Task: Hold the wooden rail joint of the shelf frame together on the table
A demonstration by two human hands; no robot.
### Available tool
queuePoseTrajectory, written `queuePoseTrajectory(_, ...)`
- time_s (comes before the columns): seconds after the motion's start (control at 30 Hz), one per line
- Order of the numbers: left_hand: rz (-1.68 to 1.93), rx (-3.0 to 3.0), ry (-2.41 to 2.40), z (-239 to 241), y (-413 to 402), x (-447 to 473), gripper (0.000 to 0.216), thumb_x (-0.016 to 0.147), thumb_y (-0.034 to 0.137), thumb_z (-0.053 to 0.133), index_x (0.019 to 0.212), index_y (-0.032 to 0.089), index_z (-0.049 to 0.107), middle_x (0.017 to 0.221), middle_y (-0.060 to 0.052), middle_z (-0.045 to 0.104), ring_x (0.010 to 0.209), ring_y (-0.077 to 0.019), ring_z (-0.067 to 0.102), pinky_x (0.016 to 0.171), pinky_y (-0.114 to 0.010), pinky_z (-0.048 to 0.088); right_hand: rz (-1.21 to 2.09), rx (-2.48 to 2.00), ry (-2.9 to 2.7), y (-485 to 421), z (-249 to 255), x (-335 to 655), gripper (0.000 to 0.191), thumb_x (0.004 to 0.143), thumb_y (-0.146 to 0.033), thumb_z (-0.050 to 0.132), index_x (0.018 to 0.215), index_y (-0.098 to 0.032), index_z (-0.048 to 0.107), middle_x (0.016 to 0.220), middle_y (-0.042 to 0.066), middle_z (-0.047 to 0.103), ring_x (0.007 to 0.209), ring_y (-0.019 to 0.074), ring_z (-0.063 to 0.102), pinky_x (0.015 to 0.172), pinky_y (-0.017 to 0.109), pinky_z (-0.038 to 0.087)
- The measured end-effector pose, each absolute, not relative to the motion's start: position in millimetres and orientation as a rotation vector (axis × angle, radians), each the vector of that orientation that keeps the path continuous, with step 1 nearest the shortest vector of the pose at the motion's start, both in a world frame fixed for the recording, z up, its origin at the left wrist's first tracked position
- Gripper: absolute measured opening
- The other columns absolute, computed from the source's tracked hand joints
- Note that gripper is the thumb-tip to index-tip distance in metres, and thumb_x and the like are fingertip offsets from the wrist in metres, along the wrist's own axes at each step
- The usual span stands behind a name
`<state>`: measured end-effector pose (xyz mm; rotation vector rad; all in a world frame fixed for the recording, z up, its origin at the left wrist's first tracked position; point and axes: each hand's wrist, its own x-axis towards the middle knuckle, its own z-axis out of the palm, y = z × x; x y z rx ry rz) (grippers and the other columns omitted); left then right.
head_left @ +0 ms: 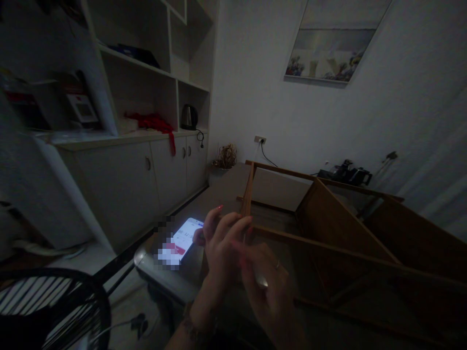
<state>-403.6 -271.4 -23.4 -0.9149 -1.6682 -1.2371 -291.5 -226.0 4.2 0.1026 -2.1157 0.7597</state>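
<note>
My left hand [221,243], with red nails and a bracelet at the wrist, is raised in front of me. Its fingers are bent and held close together, with the tips near a corner of a wooden furniture frame [328,218] that lies on its side. My right hand [272,287], with a ring on one finger, overlaps the left from the lower right and is smeared by motion. A small pale glint shows between the hands; I cannot make out what it is. A lit phone [186,238] lies face up just left of my left hand.
White cabinets and shelves [146,165] line the left wall, with a kettle [189,117] and red cloth [153,121] on the counter. A black fan grille [51,306] fills the lower left. A wall socket [260,139], dark gear [346,172] and a picture [332,43] are on the far side.
</note>
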Motion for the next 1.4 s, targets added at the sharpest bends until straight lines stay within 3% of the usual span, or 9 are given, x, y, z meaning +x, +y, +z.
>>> queuePoseTrajectory(0.3, -1.258, -0.943, -1.635, -24.2, -271.2, -405.5, 0.016, 0.094, 0.022, 0.060, 0.104, 0.028, 0.071, 0.098, -0.001, 0.070, 0.124, -0.0233, 0.047, 0.100, -0.035, 0.039, 1.013, 0.195, -2.356, -206.0, 5.5, -278.1, 0.046, 0.105, -0.022, 0.043, 0.150, -0.035, 0.043, 0.108, -0.001, 0.070, 0.101, 0.0131, 0.060, 0.094, 0.028, 0.049)
queuePoseTrajectory(0.43, -1.256, -0.912, -1.652, -22.5, -271.0, -404.1, 0.015, 0.093, 0.023, 0.062, 0.102, 0.028, 0.073, 0.095, -0.001, 0.070, 0.122, -0.0246, 0.048, 0.099, -0.037, 0.039, 1.186, 0.181, -2.481, -190.6, 17.4, -275.9, 0.037, 0.105, -0.034, 0.049, 0.140, -0.039, 0.055, 0.093, -0.003, 0.070, 0.086, 0.0120, 0.063, 0.081, 0.024, 0.050)
queuePoseTrajectory(0.57, -1.271, -0.917, -1.645, -22.7, -271.0, -403.2, 0.014, 0.094, 0.025, 0.062, 0.102, 0.028, 0.073, 0.095, -0.001, 0.071, 0.122, -0.0238, 0.048, 0.099, -0.036, 0.038, 1.271, 0.128, -2.618, -184.3, 35.4, -276.4, 0.033, 0.101, -0.026, 0.056, 0.131, -0.038, 0.063, 0.092, -0.005, 0.073, 0.078, 0.0103, 0.066, 0.074, 0.021, 0.050)
queuePoseTrajectory(0.63, -1.252, -0.915, -1.639, -24.4, -271.4, -404.0, 0.014, 0.094, 0.026, 0.062, 0.103, 0.029, 0.073, 0.096, -0.001, 0.071, 0.123, -0.0234, 0.048, 0.099, -0.036, 0.039, 1.149, 0.083, -2.642, -188.3, 42.3, -278.6, 0.029, 0.097, -0.021, 0.063, 0.121, -0.036, 0.070, 0.096, -0.005, 0.073, 0.082, 0.0102, 0.067, 0.075, 0.020, 0.050)
queuePoseTrajectory(0.73, -1.210, -0.922, -1.650, -27.3, -272.6, -406.0, 0.017, 0.097, 0.029, 0.058, 0.107, 0.029, 0.072, 0.100, -0.002, 0.071, 0.125, -0.0243, 0.047, 0.102, -0.038, 0.038, 0.773, 0.080, -2.557, -200.5, 45.6, -287.0, 0.007, 0.093, -0.024, 0.068, 0.098, -0.025, 0.073, 0.094, 0.000, 0.069, 0.085, 0.0131, 0.066, 0.076, 0.023, 0.052)
queuePoseTrajectory(0.83, -1.197, -0.942, -1.649, -28.4, -273.7, -407.6, 0.022, 0.100, 0.028, 0.051, 0.109, 0.029, 0.070, 0.102, -0.002, 0.071, 0.125, -0.0253, 0.047, 0.103, -0.040, 0.039, 0.450, 0.145, -2.377, -213.0, 41.6, -298.3, 0.016, 0.097, -0.026, 0.062, 0.084, -0.018, 0.068, 0.086, 0.004, 0.064, 0.081, 0.0164, 0.065, 0.072, 0.026, 0.053)
queuePoseTrajectory(0.97, -1.242, -0.951, -1.649, -27.5, -273.7, -406.6, 0.022, 0.100, 0.030, 0.049, 0.108, 0.028, 0.070, 0.102, -0.003, 0.070, 0.123, -0.0264, 0.049, 0.099, -0.041, 0.042, 0.468, 0.112, -2.231, -222.1, 33.1, -305.2, 0.014, 0.100, -0.023, 0.054, 0.099, -0.019, 0.066, 0.089, 0.005, 0.068, 0.084, 0.0170, 0.067, 0.075, 0.027, 0.054)
queuePoseTrajectory(1.13, -1.281, -0.947, -1.713, -27.7, -273.3, -403.5, 0.018, 0.097, 0.029, 0.055, 0.107, 0.029, 0.071, 0.102, -0.003, 0.069, 0.125, -0.0265, 0.049, 0.098, -0.043, 0.043, 0.461, -0.033, -2.098, -228.7, 21.7, -300.9, 0.026, 0.100, -0.018, 0.045, 0.121, -0.019, 0.062, 0.102, 0.007, 0.071, 0.094, 0.0180, 0.068, 0.082, 0.030, 0.056)
queuePoseTrajectory(1.4, -1.254, -0.937, -1.689, -23.9, -273.8, -402.1, 0.015, 0.093, 0.023, 0.064, 0.107, 0.027, 0.070, 0.101, -0.001, 0.070, 0.126, -0.0246, 0.046, 0.100, -0.037, 0.038, 0.520, -0.039, -1.959, -233.4, -3.3, -296.3, 0.029, 0.102, -0.016, 0.051, 0.128, -0.019, 0.063, 0.107, 0.007, 0.072, 0.097, 0.0127, 0.070, 0.081, 0.020, 0.056)
